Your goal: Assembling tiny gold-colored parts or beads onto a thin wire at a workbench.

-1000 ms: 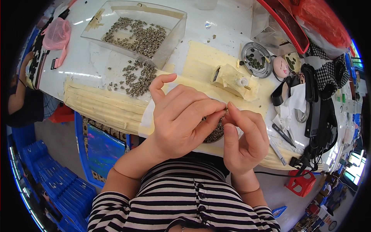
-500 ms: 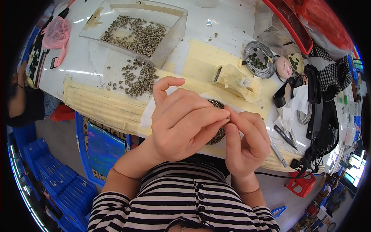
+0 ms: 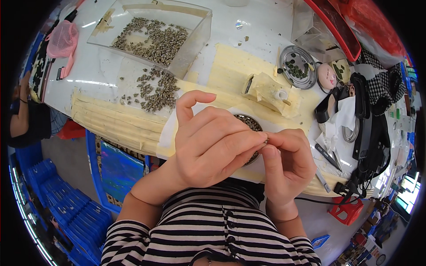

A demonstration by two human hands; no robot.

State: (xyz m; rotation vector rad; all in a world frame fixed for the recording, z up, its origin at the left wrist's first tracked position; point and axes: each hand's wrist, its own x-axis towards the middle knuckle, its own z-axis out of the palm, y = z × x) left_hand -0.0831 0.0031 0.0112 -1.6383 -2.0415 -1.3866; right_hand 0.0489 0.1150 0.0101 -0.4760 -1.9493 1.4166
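Note:
My left hand point(image 3: 213, 146) and my right hand point(image 3: 289, 162) meet fingertip to fingertip over the front of the table. Pinched between them is a tiny metal part point(image 3: 267, 140), mostly covered by the fingers; its exact kind cannot be made out. The left little finger is raised and bent. Just beneath the hands stands a round metal dish point(image 3: 251, 121) holding many small metal parts, partly hidden by my fingers. A loose pile of similar small metal pieces point(image 3: 157, 91) lies on the table to the left, in front of a clear plastic bin point(image 3: 195, 48) that contains more.
A tape-wrapped block point(image 3: 270, 95) sits beyond the hands. Right of it are a clear round dish point(image 3: 298, 82) with dark green bits, a pink oval object point(image 3: 326, 76), tweezers point(image 3: 328, 156) and black straps point(image 3: 360, 115). A pink mesh net point(image 3: 63, 39) lies far left; another person's arm shows at left.
Both hands have shifted slightly to the right, still pinching together. A little more of the dish's far rim shows, and the tiny part is somewhat more visible between the fingertips.

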